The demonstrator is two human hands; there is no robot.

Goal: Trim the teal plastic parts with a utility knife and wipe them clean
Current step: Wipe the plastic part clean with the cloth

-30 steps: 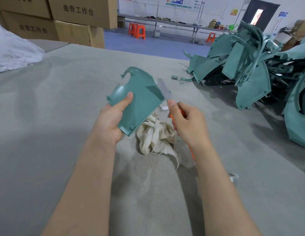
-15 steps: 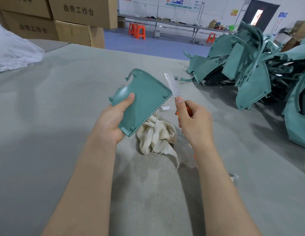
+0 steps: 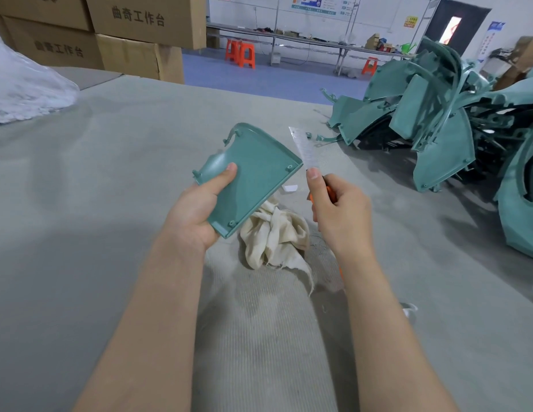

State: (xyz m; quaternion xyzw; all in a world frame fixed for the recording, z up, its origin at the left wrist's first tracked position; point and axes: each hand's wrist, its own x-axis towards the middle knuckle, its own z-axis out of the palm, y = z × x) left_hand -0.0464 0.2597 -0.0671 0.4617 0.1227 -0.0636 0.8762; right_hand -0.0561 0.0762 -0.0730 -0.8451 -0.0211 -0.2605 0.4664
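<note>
Looks down from head height over a wide table covered in grey felt. Holds one teal plastic part in the air above the middle of the table, clamped in the left hand with the thumb flat on its inner face and the other fingers out of sight behind it, probably to keep it steady and turn its right-hand corner toward the blade. Grips a utility knife in the right hand, fingers wrapped round the orange handle and thumb stretched up to the foot of the long extended blade, likely for control. Sets that blade upright just beside the corner of the part, perhaps touching it. Suggests trimming under way, with wiping not yet begun. Keeps a crumpled cream rag on the table directly below both hands, within easy reach for the wipe. Shows a small white scrap just beyond the rag, a tangled heap of more teal parts along the right edge toward the far right corner, stacked cardboard boxes beyond the far left corner, and crumpled plastic sheeting at the left edge.
</note>
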